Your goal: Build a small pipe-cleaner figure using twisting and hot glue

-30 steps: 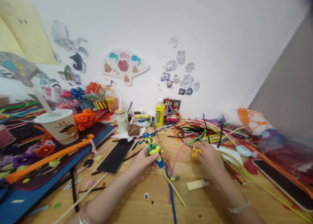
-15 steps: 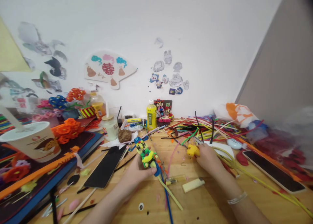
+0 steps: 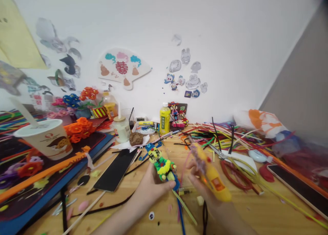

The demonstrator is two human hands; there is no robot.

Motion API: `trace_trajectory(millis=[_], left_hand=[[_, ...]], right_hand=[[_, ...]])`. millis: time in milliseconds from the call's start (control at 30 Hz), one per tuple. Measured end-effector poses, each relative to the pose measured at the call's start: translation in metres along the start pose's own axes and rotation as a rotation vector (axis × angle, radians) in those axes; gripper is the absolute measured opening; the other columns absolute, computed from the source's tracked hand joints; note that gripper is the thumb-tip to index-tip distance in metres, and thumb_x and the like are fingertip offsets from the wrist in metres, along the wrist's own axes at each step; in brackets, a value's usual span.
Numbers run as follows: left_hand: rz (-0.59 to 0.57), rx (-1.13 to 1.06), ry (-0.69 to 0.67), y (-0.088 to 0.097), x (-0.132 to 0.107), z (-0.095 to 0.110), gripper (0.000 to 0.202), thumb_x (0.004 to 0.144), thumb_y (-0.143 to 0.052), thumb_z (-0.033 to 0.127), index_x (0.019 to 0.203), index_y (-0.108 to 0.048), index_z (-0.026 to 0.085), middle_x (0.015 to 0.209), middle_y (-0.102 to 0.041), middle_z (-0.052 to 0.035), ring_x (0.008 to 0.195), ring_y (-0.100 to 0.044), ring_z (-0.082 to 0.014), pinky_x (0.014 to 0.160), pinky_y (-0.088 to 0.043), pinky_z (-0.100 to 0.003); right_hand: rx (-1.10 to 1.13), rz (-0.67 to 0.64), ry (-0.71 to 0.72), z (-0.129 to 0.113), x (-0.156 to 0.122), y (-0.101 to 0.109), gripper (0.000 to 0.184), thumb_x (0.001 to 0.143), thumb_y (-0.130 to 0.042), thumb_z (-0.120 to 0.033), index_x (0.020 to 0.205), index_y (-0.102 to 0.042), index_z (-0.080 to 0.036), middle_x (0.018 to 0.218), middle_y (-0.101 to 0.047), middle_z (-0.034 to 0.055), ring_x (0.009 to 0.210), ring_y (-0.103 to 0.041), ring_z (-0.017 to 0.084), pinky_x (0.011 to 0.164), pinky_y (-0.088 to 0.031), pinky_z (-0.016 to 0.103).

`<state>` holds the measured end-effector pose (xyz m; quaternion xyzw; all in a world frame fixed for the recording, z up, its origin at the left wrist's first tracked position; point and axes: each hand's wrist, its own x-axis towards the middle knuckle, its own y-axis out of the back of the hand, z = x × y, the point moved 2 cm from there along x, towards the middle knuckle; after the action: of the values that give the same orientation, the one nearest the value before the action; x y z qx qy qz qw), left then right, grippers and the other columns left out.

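Observation:
In my left hand (image 3: 151, 187) is a small figurine (image 3: 164, 165) of fuzzy pipe cleaners, green and yellow with a blue hat and a painted face. My thumb presses along its lower side, and a pale yellow stem (image 3: 188, 209) and a blue stem (image 3: 181, 216) trail below it. A yellow hot glue gun (image 3: 211, 177) with a small orange light rests in the grip of my right hand (image 3: 201, 189). Its nozzle points up and away, just right of the figurine without touching it. The glue gun hides part of my right fingers.
Red-handled scissors (image 3: 235, 175) and a heap of pipe cleaners (image 3: 228, 136) lie at right, near a phone (image 3: 299, 183). Left are a dark phone (image 3: 116, 170), a paper cup (image 3: 48, 139) and a candle jar (image 3: 121, 129). A yellow bottle (image 3: 164, 119) stands behind. A googly eye (image 3: 151, 216) lies in front.
My right hand has come back towards me and lifted the glue gun, uncovering the scissors. My left hand still holds the figurine. The view has turned slightly left.

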<state>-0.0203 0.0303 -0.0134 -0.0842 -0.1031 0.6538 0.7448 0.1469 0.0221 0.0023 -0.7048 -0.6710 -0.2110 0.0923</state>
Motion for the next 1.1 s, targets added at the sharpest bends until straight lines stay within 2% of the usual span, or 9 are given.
trace_trajectory(millis=[100,200,267,367,533,633,733,867,1100], left_hand=[[-0.055,-0.01,0.017,-0.008,-0.007,-0.008,0.051,0.053,-0.078,0.023,0.092,-0.045,0.019,0.088,-0.062,-0.0039,0.08,-0.061,-0.0186,0.065,-0.051,-0.026],[-0.098,-0.012,0.035,-0.014,-0.012,-0.009,0.054,0.058,-0.075,0.024,0.099,-0.04,0.021,0.091,-0.061,-0.004,0.07,-0.061,-0.0177,0.045,-0.048,-0.021],[-0.089,-0.017,0.02,-0.016,-0.014,-0.005,0.053,0.058,-0.075,0.023,0.099,-0.04,0.022,0.094,-0.06,-0.005,0.077,-0.062,-0.0198,0.043,-0.046,-0.019],[-0.075,-0.037,0.015,-0.017,-0.014,0.0,0.05,0.057,-0.075,0.021,0.094,-0.042,0.021,0.095,-0.061,-0.005,0.09,-0.06,-0.0227,0.056,-0.05,-0.023],[-0.063,-0.047,-0.052,-0.015,-0.012,0.002,0.045,0.059,-0.074,0.017,0.093,-0.045,0.02,0.096,-0.061,-0.0029,0.095,-0.058,-0.0203,0.081,-0.046,-0.031],[-0.057,-0.018,-0.046,-0.013,-0.011,0.002,0.043,0.061,-0.073,0.016,0.092,-0.044,0.02,0.094,-0.061,-0.0014,0.092,-0.059,-0.0188,0.081,-0.046,-0.031],[-0.043,0.024,-0.055,-0.012,-0.012,0.003,0.044,0.062,-0.071,0.015,0.096,-0.043,0.021,0.095,-0.061,-0.0011,0.093,-0.059,-0.018,0.083,-0.045,-0.03],[-0.044,0.031,-0.054,-0.017,-0.017,0.004,0.053,0.061,-0.072,0.016,0.104,-0.042,0.022,0.1,-0.06,-0.0038,0.098,-0.057,-0.0203,0.089,-0.042,-0.034],[-0.061,-0.033,-0.057,-0.025,-0.018,0.0,0.061,0.059,-0.073,0.018,0.111,-0.042,0.023,0.084,-0.059,0.0007,0.092,-0.06,-0.0214,0.087,-0.045,-0.039]], right_hand=[[0.028,-0.006,-0.021,0.009,-0.01,-0.023,0.019,0.069,-0.057,-0.029,0.088,-0.053,-0.023,0.078,-0.066,0.0036,0.065,-0.062,0.018,0.059,-0.052,0.028],[0.022,-0.023,-0.058,0.011,-0.013,-0.027,0.019,0.067,-0.058,-0.024,0.086,-0.054,-0.022,0.078,-0.067,0.0027,0.068,-0.064,0.019,0.061,-0.054,0.028],[0.038,-0.056,-0.077,0.009,-0.013,-0.025,0.019,0.068,-0.057,-0.023,0.087,-0.055,-0.022,0.076,-0.068,0.002,0.069,-0.065,0.019,0.062,-0.055,0.029],[0.065,-0.062,-0.079,0.006,-0.012,-0.022,0.022,0.068,-0.059,-0.025,0.09,-0.056,-0.021,0.074,-0.068,0.0021,0.069,-0.065,0.02,0.062,-0.055,0.029],[0.094,-0.099,-0.025,0.012,-0.014,-0.02,0.017,0.07,-0.059,-0.027,0.086,-0.058,-0.022,0.077,-0.069,0.0035,0.072,-0.066,0.021,0.064,-0.056,0.03],[0.072,-0.103,0.046,0.018,-0.015,-0.02,0.017,0.071,-0.06,-0.025,0.087,-0.058,-0.022,0.077,-0.069,0.0034,0.073,-0.066,0.021,0.066,-0.056,0.03],[0.007,-0.03,0.087,0.02,-0.016,-0.02,0.022,0.068,-0.062,-0.025,0.089,-0.059,-0.021,0.087,-0.068,0.0045,0.081,-0.065,0.022,0.073,-0.054,0.032],[-0.021,0.012,0.006,0.012,-0.019,-0.024,0.021,0.068,-0.061,-0.025,0.089,-0.058,-0.02,0.081,-0.067,0.0033,0.072,-0.065,0.02,0.064,-0.055,0.029],[0.066,0.03,-0.091,0.001,-0.021,-0.027,0.01,0.069,-0.059,-0.023,0.078,-0.055,-0.021,0.07,-0.066,0.0013,0.065,-0.064,0.019,0.059,-0.054,0.028]])
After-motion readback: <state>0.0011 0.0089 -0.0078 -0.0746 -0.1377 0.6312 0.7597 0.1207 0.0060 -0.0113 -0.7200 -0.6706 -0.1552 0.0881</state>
